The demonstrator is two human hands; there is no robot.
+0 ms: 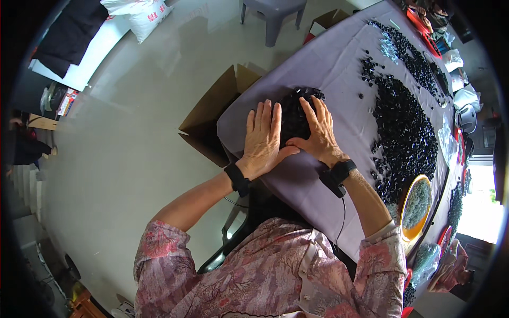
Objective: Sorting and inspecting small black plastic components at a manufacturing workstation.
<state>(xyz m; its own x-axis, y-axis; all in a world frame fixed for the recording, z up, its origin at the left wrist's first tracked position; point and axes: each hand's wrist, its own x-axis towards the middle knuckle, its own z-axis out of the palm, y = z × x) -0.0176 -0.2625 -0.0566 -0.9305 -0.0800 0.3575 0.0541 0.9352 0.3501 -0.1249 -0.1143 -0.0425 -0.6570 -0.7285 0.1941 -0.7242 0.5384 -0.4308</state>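
A small heap of shiny black pieces (pixel 295 119) lies near the corner of a table with a greyish-purple cloth (pixel 328 79). My left hand (pixel 262 138) rests along the heap's left side, fingers stretched out. On the right side, my right hand (pixel 319 131) lies over the heap's edge with its fingers spread. Between them the pieces are gathered; what lies under the palms is hidden. Each wrist wears a black strap. Just beyond the table's left edge stands an open cardboard box (pixel 212 114), its inside dark.
A large pile of black pieces (pixel 405 130) covers the table's right part. By it stands a yellow-rimmed bowl (pixel 416 206) of clear or grey pieces. Clear plastic bags (pixel 426 262) lie at the right. A grey stool (pixel 274 16) and a white sack (pixel 140 16) stand on the floor beyond.
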